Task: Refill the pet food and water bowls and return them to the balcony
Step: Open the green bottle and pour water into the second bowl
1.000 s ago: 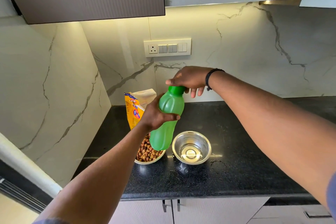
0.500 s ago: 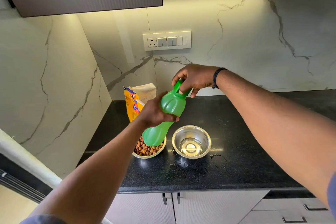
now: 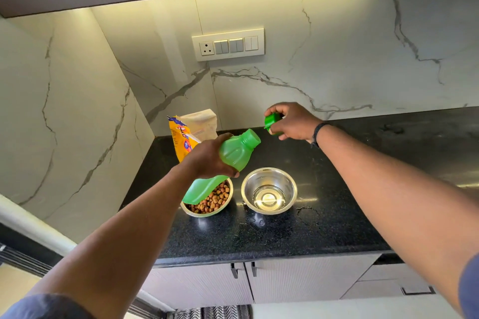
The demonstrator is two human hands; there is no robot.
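My left hand (image 3: pixel 211 158) grips a green plastic bottle (image 3: pixel 234 155), tilted with its uncapped neck pointing up and right, above the two steel bowls. My right hand (image 3: pixel 291 122) holds the bottle's green cap (image 3: pixel 272 123), lifted clear to the right of the neck. The left bowl (image 3: pixel 225 204) holds brown kibble, partly hidden by the bottle's base. The right bowl (image 3: pixel 269 190) has a little water at its bottom. Both bowls stand on the black counter (image 3: pixel 350 189).
A yellow pet food bag (image 3: pixel 190 132) stands in the counter's back left corner. Water drops lie around the right bowl. Marble walls close off the left and back; a switch panel (image 3: pixel 228 44) sits on the back wall. Cabinet doors (image 3: pixel 298 280) are below.
My right hand has pulled the cap off the bottle and moved it right. My left hand has tilted the bottle further toward the right bowl.
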